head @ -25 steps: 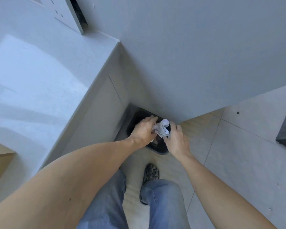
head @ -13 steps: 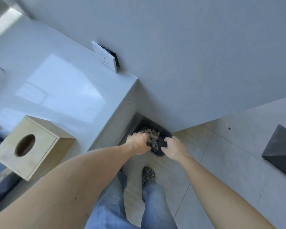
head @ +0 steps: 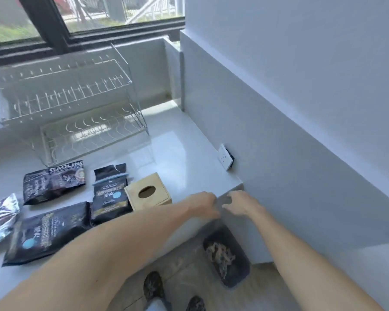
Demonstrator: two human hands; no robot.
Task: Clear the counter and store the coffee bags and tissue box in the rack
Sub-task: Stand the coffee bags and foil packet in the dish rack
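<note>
A wooden tissue box [head: 148, 191] with an oval hole stands near the counter's front right corner. Three black coffee bags lie left of it: one labelled GAOLING [head: 54, 181], one torn open at the top [head: 110, 194], one nearest me [head: 47, 232]. A silver foil bag [head: 0, 217] lies at the far left. The white wire rack [head: 76, 108] stands at the back under the window. My left hand [head: 203, 204] and my right hand [head: 243, 203] hover empty at the counter's corner, fingers apart.
A black bin [head: 228, 258] holding crumpled paper sits on the floor below the counter corner, against the grey wall. A white socket plate [head: 225, 156] sticks out of the wall above the counter [head: 184, 149]. My shoes [head: 153, 286] are on the tiled floor.
Both hands let go of the crumpled tissue into the bin and rose to counter height. My view swung up from the floor to the counter, bags and rack.
</note>
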